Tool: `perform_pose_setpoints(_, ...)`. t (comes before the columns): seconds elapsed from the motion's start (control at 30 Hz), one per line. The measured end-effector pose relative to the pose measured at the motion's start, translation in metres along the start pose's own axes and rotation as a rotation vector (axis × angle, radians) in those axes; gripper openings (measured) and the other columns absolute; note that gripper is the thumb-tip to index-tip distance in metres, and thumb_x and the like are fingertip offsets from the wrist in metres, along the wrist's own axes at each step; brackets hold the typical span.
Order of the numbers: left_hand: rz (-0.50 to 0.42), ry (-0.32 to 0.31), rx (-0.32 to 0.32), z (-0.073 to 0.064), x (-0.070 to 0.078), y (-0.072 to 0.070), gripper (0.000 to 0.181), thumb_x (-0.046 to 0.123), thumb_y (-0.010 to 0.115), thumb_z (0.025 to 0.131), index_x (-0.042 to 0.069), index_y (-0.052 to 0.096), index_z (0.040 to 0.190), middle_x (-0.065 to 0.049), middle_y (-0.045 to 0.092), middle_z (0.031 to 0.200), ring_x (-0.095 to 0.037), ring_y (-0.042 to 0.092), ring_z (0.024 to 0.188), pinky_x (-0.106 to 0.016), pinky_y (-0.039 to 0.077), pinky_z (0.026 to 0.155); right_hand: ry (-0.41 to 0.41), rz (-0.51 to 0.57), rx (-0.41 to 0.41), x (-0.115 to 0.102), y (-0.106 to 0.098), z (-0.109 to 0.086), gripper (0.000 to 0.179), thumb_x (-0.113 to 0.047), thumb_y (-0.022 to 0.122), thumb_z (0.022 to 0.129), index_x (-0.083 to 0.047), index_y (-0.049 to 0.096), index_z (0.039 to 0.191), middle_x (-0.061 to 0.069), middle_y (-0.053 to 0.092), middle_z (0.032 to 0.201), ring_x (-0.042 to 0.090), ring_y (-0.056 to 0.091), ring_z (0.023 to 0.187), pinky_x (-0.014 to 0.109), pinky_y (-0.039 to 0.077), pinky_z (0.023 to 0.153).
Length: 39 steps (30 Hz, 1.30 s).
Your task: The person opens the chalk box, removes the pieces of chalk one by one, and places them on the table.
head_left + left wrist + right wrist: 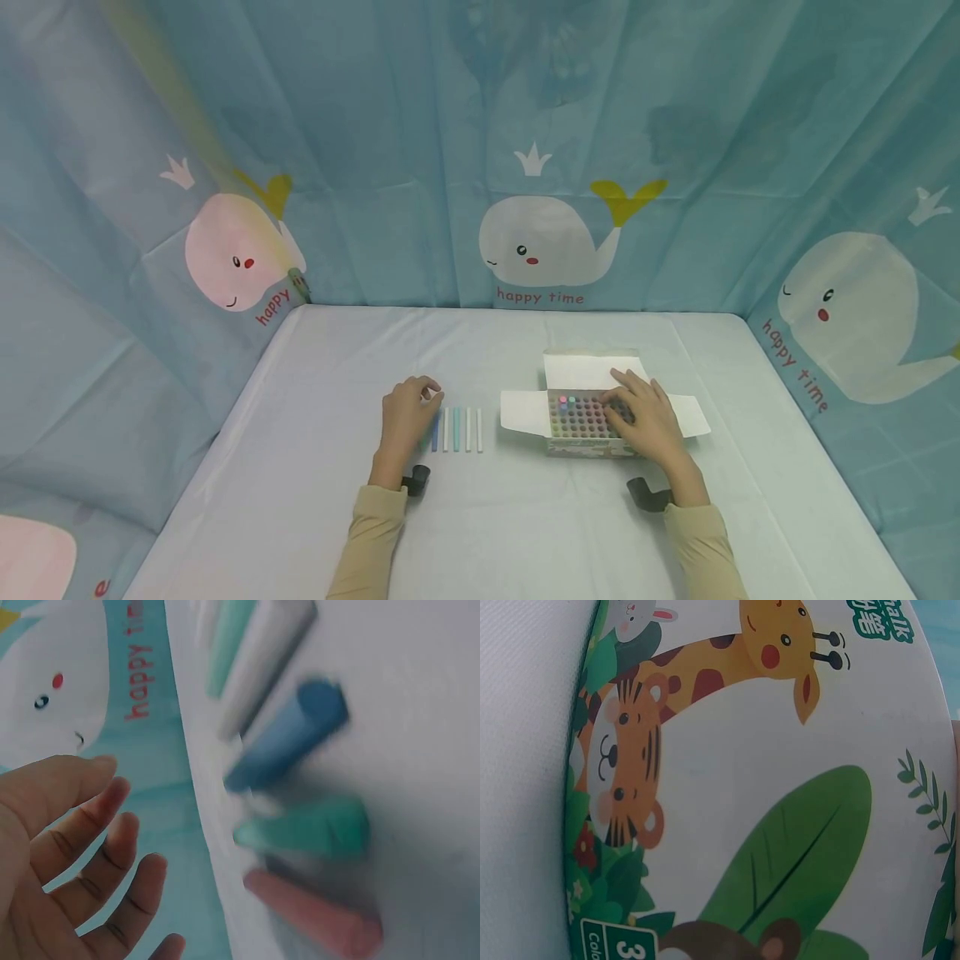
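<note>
My left hand (407, 414) is beside a row of chalk sticks, its fingers loosely bent and nothing seen between them. The left wrist view shows this hand (82, 855) apart from a red chalk stick (315, 915), a green one (304, 829) and a blue one (289, 735); white and teal sticks lie beyond. On the right stands a printed chalk box (592, 448) with its flaps spread. Over its holed top is my right hand (645, 419), thumb and index finger bent down at the holes. Whether they pinch a stick is hidden.
A few coloured sticks, one a pink chalk stick (563, 400), show at the box's upper left corner. The open side flaps (525, 412) and back flap (588, 369) jut outward. A whale-print curtain (420, 242) hangs behind the white table (510, 533).
</note>
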<state>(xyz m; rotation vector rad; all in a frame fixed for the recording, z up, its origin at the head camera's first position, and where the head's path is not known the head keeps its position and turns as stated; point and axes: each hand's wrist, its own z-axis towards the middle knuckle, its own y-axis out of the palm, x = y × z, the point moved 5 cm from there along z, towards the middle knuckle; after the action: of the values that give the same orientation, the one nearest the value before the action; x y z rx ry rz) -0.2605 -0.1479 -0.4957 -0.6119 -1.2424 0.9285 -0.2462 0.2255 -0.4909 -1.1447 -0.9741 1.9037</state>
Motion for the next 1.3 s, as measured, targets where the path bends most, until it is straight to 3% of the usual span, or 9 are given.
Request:
perform_pose_setpoints(0.57,-0.045,0.150,0.006,-0.005,0.050,0.011,0.012,0.023,0.068,0.083,0.018,0.070,0.093,0.002,0.064,0.081,-0.015,0.053,0.074,-0.037,0.043,0.072,-0.002,-0.010,0.008,0.001,0.000,-0.001,0.012,-0.024,0.067,0.082,-0.021,0.064,0.094,0.011,0.045,0.140,0.038,0.033,0.132,0.056,0.012,0.110)
perform_pose_setpoints(1.0,-0.127,0.256,-0.032,-0.017,0.089,0.021,0.010,0.021,0.065,0.084,0.018,0.069,0.093,0.004,0.065,0.083,-0.013,0.054,0.076,-0.034,0.042,0.073,0.002,-0.016,-0.006,0.001,0.000,-0.001,0.011,-0.025,0.066,0.083,-0.022,0.063,0.094,0.011,0.044,0.140,0.037,0.032,0.132,0.056,0.014,0.109)
perform_pose_setpoints(1.3,-0.136,0.334,-0.047,-0.023,0.118,0.033,0.009,0.021,0.065,0.084,0.020,0.069,0.092,0.006,0.064,0.084,-0.012,0.054,0.076,-0.030,0.041,0.074,0.008,-0.011,-0.007,0.001,0.000,-0.001,0.012,-0.025,0.066,0.083,-0.022,0.063,0.094,0.011,0.044,0.140,0.038,0.031,0.132,0.055,0.011,0.110)
